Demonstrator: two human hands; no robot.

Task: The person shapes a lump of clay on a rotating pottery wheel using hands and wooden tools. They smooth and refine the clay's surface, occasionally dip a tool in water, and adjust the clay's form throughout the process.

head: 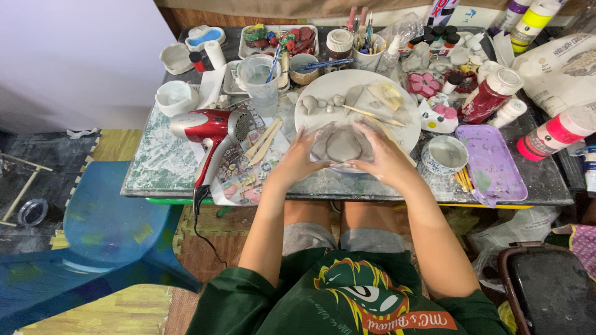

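We see a rounded lump of soft grey clay (343,145) lying at the near edge of a round white work board (357,87), right in front of the person and between the two hands. It looks broader than it is tall, its long axis running roughly left to right across the desk (158,164). The left hand (302,155) cups it from the left and the right hand (380,152) from the right, so both lie equally near, each touching a flank of the clay. The fingers are spread fairly wide and curved inward around the lump, smeared with pale clay; neither hand grips anything else.

Further back on the same board we notice small grey clay balls (323,102), a thin wooden modelling stick (372,115) lying slantwise, and a pale yellowish wedge (386,95). Just left of the board lie flat wooden sticks (264,139) and a red and silver hair dryer (208,129), its cord hanging over the desk's edge. A clear plastic cup of water (259,77) stands behind them. To the right sit a small patterned bowl (445,155), a lilac rectangular tray (490,164) and a dark red paint bottle (490,96).
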